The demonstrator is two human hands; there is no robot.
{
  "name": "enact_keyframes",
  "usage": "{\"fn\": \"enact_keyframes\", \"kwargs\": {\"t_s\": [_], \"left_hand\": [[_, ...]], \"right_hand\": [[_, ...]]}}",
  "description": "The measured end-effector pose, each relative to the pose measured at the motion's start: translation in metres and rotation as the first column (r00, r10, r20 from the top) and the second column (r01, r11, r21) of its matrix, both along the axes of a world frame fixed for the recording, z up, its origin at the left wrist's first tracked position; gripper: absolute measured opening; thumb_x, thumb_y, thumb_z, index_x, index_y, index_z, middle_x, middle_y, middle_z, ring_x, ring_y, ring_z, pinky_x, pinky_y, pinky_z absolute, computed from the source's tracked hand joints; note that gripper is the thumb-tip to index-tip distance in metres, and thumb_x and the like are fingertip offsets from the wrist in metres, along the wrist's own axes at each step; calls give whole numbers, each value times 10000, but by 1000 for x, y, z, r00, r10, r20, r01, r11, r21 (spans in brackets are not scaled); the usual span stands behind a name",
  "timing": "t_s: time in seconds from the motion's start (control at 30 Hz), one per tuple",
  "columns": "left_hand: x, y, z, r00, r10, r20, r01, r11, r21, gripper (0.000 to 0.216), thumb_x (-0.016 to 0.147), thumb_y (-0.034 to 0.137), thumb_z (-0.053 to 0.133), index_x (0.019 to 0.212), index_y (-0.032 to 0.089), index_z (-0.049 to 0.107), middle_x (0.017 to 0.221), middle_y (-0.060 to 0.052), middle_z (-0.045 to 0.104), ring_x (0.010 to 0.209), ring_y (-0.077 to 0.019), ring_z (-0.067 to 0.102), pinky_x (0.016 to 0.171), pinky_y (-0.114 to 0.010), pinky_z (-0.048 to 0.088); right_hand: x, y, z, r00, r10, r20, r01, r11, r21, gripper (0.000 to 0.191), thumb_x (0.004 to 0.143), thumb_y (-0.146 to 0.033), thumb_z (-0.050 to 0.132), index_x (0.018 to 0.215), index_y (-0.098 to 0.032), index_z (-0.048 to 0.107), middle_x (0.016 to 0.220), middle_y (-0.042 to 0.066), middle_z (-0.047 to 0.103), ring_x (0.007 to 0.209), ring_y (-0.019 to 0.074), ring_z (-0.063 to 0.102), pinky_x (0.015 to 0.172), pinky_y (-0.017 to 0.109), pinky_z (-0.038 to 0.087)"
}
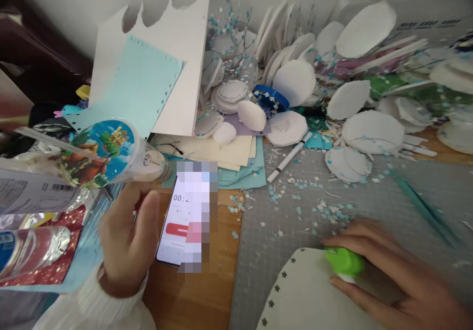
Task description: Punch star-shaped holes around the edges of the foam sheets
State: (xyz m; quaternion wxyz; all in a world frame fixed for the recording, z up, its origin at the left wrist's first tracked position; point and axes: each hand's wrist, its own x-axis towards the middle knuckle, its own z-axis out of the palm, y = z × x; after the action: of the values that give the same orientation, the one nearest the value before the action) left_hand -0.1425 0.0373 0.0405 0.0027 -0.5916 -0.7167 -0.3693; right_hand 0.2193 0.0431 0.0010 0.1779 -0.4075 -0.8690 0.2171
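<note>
My right hand [391, 276] grips a small green and white craft punch [344, 263], fingers on top and thumb below. The punch sits at the edge of a rounded white sheet [306, 290], whose left edge carries a row of small flower-shaped holes. Raised and slightly blurred, my left hand [127, 234] is between the phone [175, 221] and a lidded plastic cup [111, 150] with a straw. Its fingers are curled in and the thumb points up; whatever they may hold is hidden. The phone displays a timer and is partly pixelated.
A grey cutting mat [254, 271] carries flower-shaped paper bits [328, 212], a white pen [290, 157] and green tweezers [424, 207]. Piled white discs [373, 130] line the back. A white board [185, 74] leans there with a punched blue sheet [148, 79]. Bottles [33, 248] lie left.
</note>
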Motion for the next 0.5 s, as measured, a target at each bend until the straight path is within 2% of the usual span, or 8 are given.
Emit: {"fn": "enact_keyframes", "kwargs": {"t_s": [0.07,0.17,0.23,0.33,0.5], "left_hand": [[7,3,1,996,-6,-85,-6,991,-137,203,854,359,453,788,192,548,671,-4,546,599,-151,507,565,-290,398],[17,2,-1,979,-16,-205,-51,946,-320,456,802,573,458,1000,169,532,794,-57,590,730,-236,575,685,-376,461],[23,2,-4,952,-6,-306,-113,922,-370,625,760,664,441,1074,128,507,854,-105,597,844,-301,590,761,-427,470],[32,5,-9,883,27,-469,-235,890,-391,762,703,712,466,1100,62,485,970,-186,586,985,-367,567,831,-451,465],[46,12,-5,834,16,-551,-341,801,-493,705,717,657,486,1030,27,539,1003,-223,575,1024,-382,556,845,-423,465]], "right_hand": [[-3,2,2,999,7,-44,-8,1000,-17,318,771,-246,618,1073,-271,521,906,61,594,856,238,586,679,355,501],[-6,4,6,994,22,-104,-26,999,-39,294,786,-239,626,1061,-261,522,893,43,588,858,218,570,731,350,479],[-8,4,7,991,24,-128,-30,999,-42,273,803,-233,621,1057,-254,523,905,38,588,872,213,558,773,360,455],[-9,4,7,986,22,-165,-28,999,-36,236,820,-232,610,1041,-235,526,919,43,589,884,213,544,808,376,425],[-10,2,4,976,15,-217,-18,1000,-10,219,806,-240,632,1005,-216,542,918,48,596,891,218,534,827,384,395]]}}
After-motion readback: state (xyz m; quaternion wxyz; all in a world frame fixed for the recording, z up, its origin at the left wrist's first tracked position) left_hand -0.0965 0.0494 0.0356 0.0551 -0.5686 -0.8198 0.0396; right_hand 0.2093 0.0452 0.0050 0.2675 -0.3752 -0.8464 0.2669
